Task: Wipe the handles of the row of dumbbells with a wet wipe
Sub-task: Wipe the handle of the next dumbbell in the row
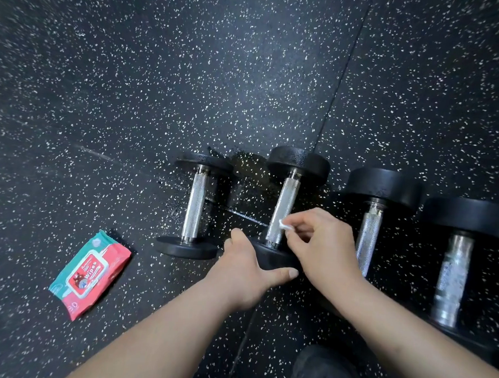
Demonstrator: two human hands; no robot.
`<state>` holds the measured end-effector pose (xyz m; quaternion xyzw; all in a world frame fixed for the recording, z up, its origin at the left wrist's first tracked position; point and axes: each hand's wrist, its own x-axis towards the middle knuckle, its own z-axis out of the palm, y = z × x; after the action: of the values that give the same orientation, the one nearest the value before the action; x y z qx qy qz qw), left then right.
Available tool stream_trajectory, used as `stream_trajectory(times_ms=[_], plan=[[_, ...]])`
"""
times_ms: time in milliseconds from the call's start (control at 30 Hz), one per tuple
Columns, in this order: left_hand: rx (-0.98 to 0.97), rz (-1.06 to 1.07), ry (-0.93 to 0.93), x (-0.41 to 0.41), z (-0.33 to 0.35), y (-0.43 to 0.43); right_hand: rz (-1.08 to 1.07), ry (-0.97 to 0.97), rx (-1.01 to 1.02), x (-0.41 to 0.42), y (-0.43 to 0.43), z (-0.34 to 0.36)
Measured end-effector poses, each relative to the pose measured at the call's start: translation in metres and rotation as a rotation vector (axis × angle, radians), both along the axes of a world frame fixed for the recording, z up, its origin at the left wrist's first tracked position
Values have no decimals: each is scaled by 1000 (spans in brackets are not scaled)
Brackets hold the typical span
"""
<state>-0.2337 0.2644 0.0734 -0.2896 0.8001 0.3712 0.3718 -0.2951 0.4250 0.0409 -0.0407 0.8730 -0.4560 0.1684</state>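
Several black dumbbells with knurled silver handles lie in a row on the speckled floor. My left hand grips the near black head of the second dumbbell. My right hand pinches a small white wet wipe against the lower part of that dumbbell's handle. The smallest dumbbell lies to the left, untouched. Two larger dumbbells lie to the right, partly behind my right forearm.
A red and teal pack of wipes lies on the black speckled rubber floor at the left. A black perforated shoe shows at the bottom edge. Floor tile seams run diagonally.
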Motion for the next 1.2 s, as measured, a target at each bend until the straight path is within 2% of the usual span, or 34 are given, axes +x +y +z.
stream_trajectory(times_ms=[167,400,633,833,900,1000,1100,1200], plan=[[-96,-25,11,0,6,16,16,191,67,-23,3,-5],[-186,9,34,4,9,34,199,266,165,-10,6,1],[-263,66,75,7,9,54,179,365,167,-31,9,-2],[-262,137,88,13,7,59,398,362,239,-14,16,-5],[-263,177,92,14,6,60,464,429,297,-21,17,-6],[-263,217,77,14,5,61,385,514,305,-36,17,-11],[-250,221,78,15,4,63,340,490,327,-36,14,-7],[-264,207,78,15,3,64,421,454,317,-28,11,0]])
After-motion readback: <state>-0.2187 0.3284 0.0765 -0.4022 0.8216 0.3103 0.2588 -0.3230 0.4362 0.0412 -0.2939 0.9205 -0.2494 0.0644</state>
